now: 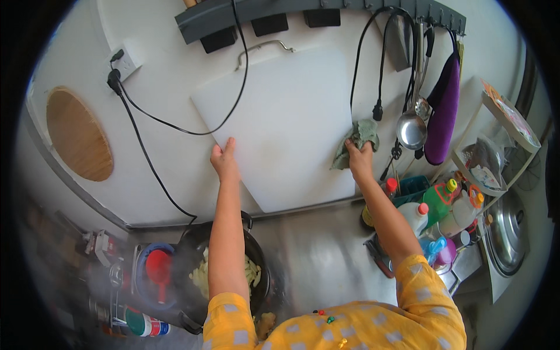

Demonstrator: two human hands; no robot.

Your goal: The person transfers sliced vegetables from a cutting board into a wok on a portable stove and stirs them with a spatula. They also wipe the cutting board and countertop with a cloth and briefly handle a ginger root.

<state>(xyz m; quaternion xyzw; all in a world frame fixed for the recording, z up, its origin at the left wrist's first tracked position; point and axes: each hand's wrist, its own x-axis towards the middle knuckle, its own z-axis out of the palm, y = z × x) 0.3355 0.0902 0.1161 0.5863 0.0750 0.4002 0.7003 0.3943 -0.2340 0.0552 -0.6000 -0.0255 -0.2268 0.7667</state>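
A large white cutting board (288,127) with a metal handle (267,46) at its top stands tilted against the wall. My left hand (226,162) grips the board's left edge, thumb on its front face. At the right edge, my right hand (361,159) holds a crumpled grey-green cloth (365,133), which touches the board. Below my left forearm is a dark wok (260,245) with pale cut vegetable pieces (253,271) in it; my arm hides part of them.
Steam drifts around the wok. Left of it sits a blue basin (142,280) with a red ladle (158,267). Bottles (437,201) crowd the steel counter (319,249) at right. A dark rack (297,11) holds hanging utensils (412,129); a black cord (238,100) crosses before the board.
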